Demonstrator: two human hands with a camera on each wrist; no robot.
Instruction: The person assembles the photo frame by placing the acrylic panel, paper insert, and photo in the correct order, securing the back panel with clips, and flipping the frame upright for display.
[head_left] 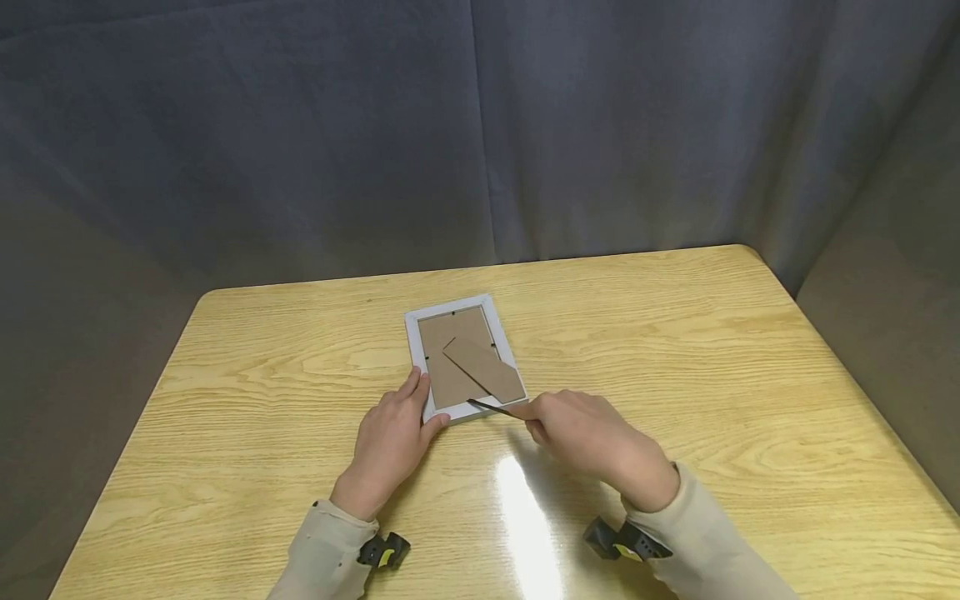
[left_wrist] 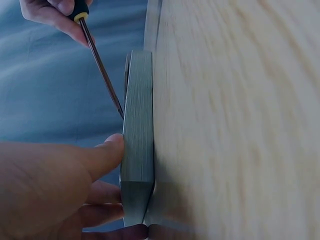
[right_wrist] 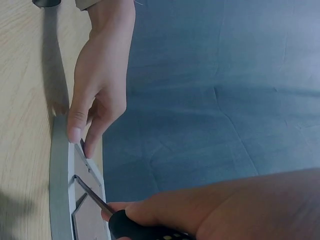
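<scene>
A picture frame (head_left: 450,306) with a pale grey rim lies back side up on the table. Its brown backing board (head_left: 442,379) carries a fold-out stand leg (head_left: 487,367), and small black tabs (head_left: 492,344) sit along the inner edge. My left hand (head_left: 390,433) holds the near left corner, thumb on the near rim and fingers at the left side. In my right hand (head_left: 588,429) is a screwdriver (right_wrist: 132,227) with a dark handle and yellow collar. Its metal shaft (head_left: 495,408) points left, the tip at the near inner edge of the frame.
The wood-grain table (head_left: 262,375) has rounded far corners. Behind it hangs a dark grey curtain (head_left: 300,150). A strap with a small black device (head_left: 386,550) is on each wrist. Glare lies on the tabletop between the forearms.
</scene>
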